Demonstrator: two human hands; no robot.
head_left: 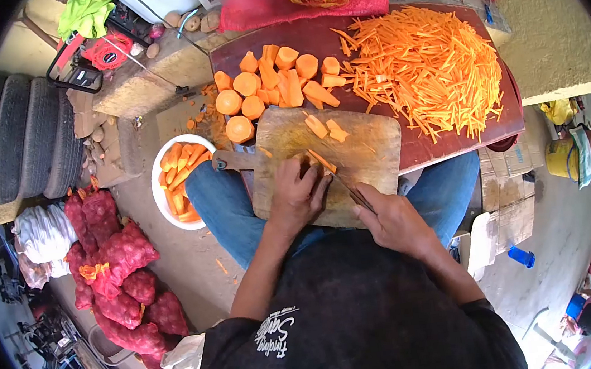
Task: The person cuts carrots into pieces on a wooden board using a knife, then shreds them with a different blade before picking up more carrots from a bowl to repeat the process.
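Note:
A wooden cutting board (pixel 283 135) with a handle at its left lies at the near edge of a dark red table (pixel 422 153). My left hand (pixel 298 193) is on the board, its fingers bent over a carrot piece that they mostly hide. My right hand (pixel 391 219) grips a knife (pixel 351 189), whose blade reaches up-left to an orange carrot slice (pixel 322 160) beside my left fingertips. Two more carrot pieces (pixel 325 128) lie higher on the board. Thick carrot chunks (pixel 247 84) stand behind it, and a large heap of carrot sticks (pixel 434 62) covers the table's right part.
A white bowl (pixel 161 198) of peeled carrots is on the floor left of my knee. Red mesh sacks (pixel 126 256) and stacked tires (pixel 21 141) are farther left. A red mesh bag (pixel 255 1) lies beyond the table. Another person (pixel 589 316) is at the lower right.

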